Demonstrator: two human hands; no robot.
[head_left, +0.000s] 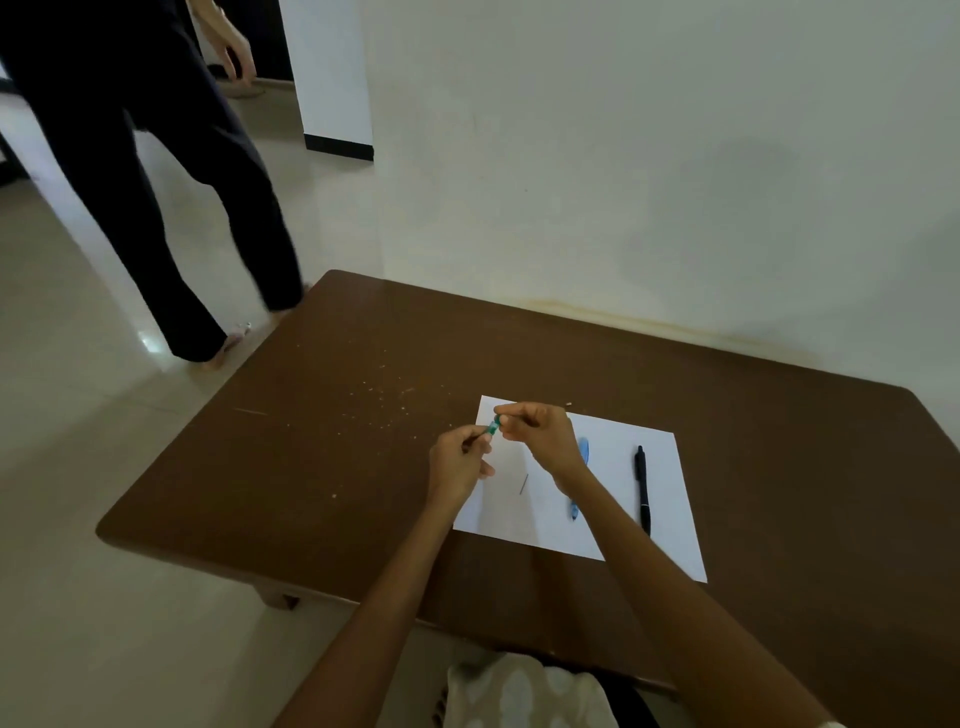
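Two hands meet just above the far left corner of the white sheet of paper (675, 499), with a small teal pen piece (492, 427) between them. My left hand (460, 457) pinches its near end with curled fingers, and my right hand (540, 434) pinches the far end the same way. The main risk, as I judge it, is the piece slipping from so slight a fingertip hold, dropping onto the brown table (311, 467) and rolling off. Pulling too hard could also fling a small inner part loose. A thin grey rod (523, 483) lies loose on the sheet near my right wrist, and a careless forearm could sweep it away, along with the blue pen barrel (574, 509) that the wrist partly covers. The black pen (643, 488) lies apart, further right. A person in dark trousers (208, 234), mid-stride by the table's far left corner, could jolt it. Fingers hide most of the teal piece, so I cannot tell whether it is one part or two.
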